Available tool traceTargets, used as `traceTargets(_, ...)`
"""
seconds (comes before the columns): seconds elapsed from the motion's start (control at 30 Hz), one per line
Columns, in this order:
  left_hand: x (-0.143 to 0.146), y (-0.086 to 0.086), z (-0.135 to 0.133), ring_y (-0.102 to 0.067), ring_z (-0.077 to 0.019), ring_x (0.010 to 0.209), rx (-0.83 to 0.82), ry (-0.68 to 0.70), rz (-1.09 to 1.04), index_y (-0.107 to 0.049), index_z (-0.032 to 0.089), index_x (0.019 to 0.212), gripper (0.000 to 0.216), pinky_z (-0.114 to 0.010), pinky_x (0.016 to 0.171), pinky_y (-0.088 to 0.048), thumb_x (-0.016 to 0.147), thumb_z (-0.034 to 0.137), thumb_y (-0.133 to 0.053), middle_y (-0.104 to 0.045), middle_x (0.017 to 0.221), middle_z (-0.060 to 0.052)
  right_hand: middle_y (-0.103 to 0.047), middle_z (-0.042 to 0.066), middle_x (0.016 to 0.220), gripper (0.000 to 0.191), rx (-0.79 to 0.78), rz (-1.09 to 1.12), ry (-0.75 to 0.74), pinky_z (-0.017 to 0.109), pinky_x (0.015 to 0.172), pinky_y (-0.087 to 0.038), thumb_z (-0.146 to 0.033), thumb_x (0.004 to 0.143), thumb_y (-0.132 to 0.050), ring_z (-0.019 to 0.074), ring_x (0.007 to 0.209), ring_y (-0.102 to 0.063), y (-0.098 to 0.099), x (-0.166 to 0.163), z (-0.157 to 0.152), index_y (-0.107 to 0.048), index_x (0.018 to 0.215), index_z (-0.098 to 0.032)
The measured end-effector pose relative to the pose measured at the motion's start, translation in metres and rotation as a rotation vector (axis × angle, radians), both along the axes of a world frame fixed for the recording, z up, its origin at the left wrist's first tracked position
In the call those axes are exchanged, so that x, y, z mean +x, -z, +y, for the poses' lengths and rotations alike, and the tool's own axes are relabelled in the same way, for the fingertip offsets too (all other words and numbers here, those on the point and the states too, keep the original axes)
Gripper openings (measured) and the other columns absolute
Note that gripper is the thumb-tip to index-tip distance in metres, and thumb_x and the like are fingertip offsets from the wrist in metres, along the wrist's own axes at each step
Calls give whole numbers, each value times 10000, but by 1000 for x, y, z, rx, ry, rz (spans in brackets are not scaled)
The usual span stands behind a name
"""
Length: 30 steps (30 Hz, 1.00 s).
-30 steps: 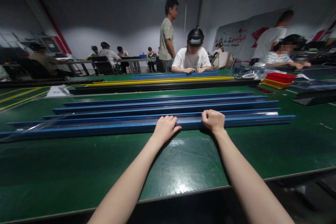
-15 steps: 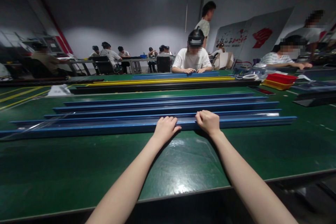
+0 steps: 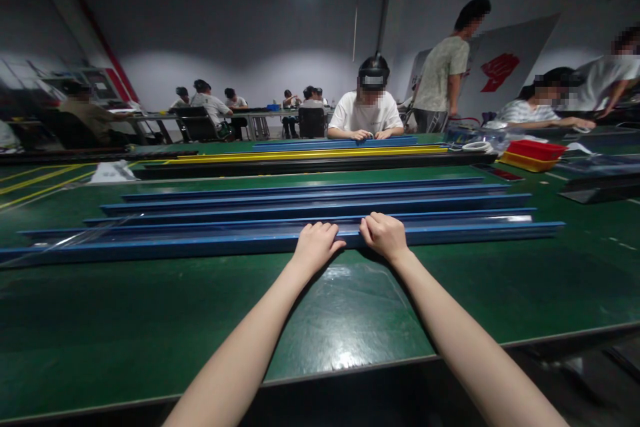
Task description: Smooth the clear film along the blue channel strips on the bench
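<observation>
A long blue channel (image 3: pixel 480 232) lies across the table in front of me, its open side up. My left hand (image 3: pixel 316 245) is wrapped over its near wall, fingers inside and thumb along the outer face. Close to the right of it, my right hand (image 3: pixel 385 235) is closed on the same near wall, knuckles up; its fingertips are hidden. Thin clear film (image 3: pixel 75 239) trails over the channel's left end. A shiny clear strip (image 3: pixel 515 219) shows inside toward the right end. Behind lie more blue channels (image 3: pixel 320 203), parallel to this one.
The green table (image 3: pixel 150 333) ends at a near edge before me. Farther back are yellow and black profiles (image 3: pixel 310 155), a white bag (image 3: pixel 113 172), a red bin (image 3: pixel 537 150) and a phone (image 3: pixel 500 173). A co-worker (image 3: pixel 367 110) sits opposite; others are around the room.
My right hand has slid left along the near wall, closer to my left hand, which stays in place. In the background a standing person has walked to the right.
</observation>
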State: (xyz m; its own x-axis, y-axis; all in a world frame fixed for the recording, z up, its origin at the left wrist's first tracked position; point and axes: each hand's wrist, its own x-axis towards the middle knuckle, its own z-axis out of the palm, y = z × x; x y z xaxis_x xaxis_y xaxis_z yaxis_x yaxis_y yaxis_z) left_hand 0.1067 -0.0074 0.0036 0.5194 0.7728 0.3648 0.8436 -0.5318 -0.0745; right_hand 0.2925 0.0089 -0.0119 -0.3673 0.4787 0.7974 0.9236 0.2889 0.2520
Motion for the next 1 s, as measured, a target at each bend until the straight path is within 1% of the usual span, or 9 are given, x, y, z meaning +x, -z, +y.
traceTargets(0.2,1,-1,-1,-554,-195,864,-9,-1,-4,-531,179,907,255,-299,708,-362,835,418,-481,-627,906,-43,-552,20,533,354,-40,4,-19,254,527,-221,-232,835,-375,95,500,-424,3,-7,3,-558,540,-163)
traceTargets(0.4,1,-2,-2,-552,-192,869,-14,1,10,-527,179,910,249,-297,708,-366,839,412,-475,-625,916,-40,-543,21,492,364,-93,127,54,244,472,-178,-247,792,-395,84,454,-411,2,-8,8,-546,473,-161)
traceTargets(0.57,2,-4,-2,-548,-194,874,-9,15,20,-531,176,905,246,-299,714,-369,833,407,-486,-619,922,-44,-540,24,480,362,-91,145,71,242,462,-167,-250,776,-397,81,437,-406,0,-8,7,-547,459,-157)
traceTargets(0.73,3,-4,-3,-545,-198,892,-11,27,-2,-534,175,939,254,-304,721,-366,829,401,-495,-615,932,-51,-541,29,481,359,-105,147,109,238,458,-167,-252,769,-393,84,438,-409,0,0,6,-551,462,-154)
traceTargets(1.0,0,-6,-2,-543,-195,914,-10,24,-21,-542,181,967,262,-298,721,-363,826,397,-505,-610,964,-45,-536,33,464,361,-90,192,216,230,449,-162,-250,753,-388,85,428,-402,2,23,9,-527,435,-151)
